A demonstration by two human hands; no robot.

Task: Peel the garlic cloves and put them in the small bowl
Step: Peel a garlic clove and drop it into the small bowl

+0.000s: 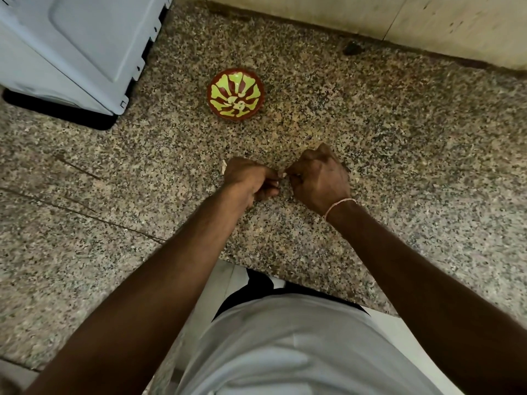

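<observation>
A small red bowl with a yellow-green pattern stands on the speckled granite counter, beyond my hands. Pale pieces lie in its bottom; what they are is unclear. My left hand and my right hand meet over the counter, fingers curled, and pinch a small pale garlic clove between them. Only a sliver of the clove shows between the fingertips. A pale scrap of garlic skin lies just behind my left hand.
A light grey plastic appliance fills the far left corner of the counter. A tiled wall runs along the back. A dark spot sits by the wall base. The counter's front edge runs just before my torso.
</observation>
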